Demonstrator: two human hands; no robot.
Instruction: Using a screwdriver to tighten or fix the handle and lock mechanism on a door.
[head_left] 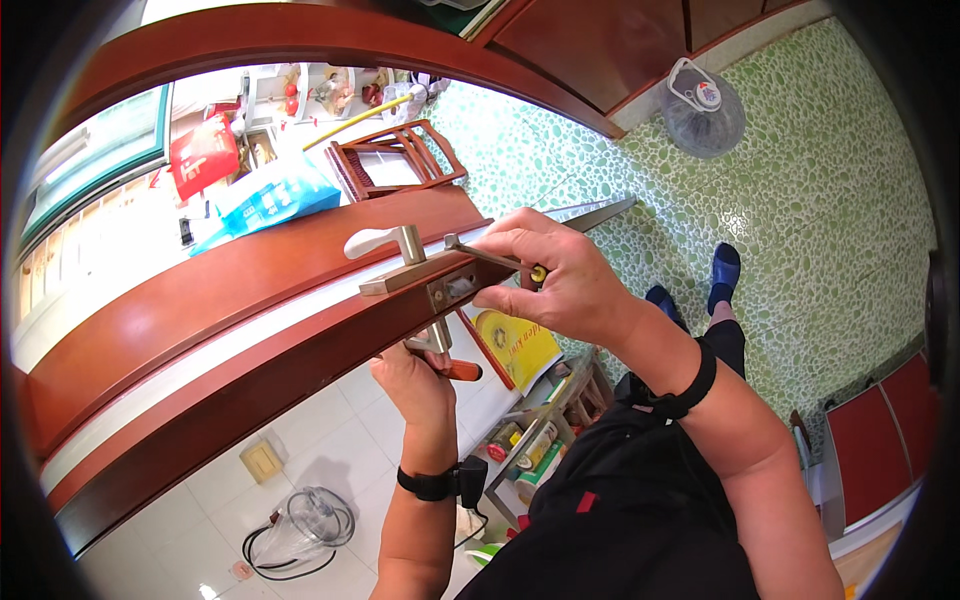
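The right hand [555, 275], wrist bent, grips a screwdriver [490, 257] at the door edge [300, 345]; the left hand [415, 385] reaches up underneath, fingers clenched round the lower handle [450, 368].

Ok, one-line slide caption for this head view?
Right hand drives a screwdriver into the latch plate on a red-brown door's edge, left hand steadying the lower lever handle.

Glossy red-brown wooden door [230, 320], brushed metal lock plate [420, 277], pebbled green floor [800, 200]
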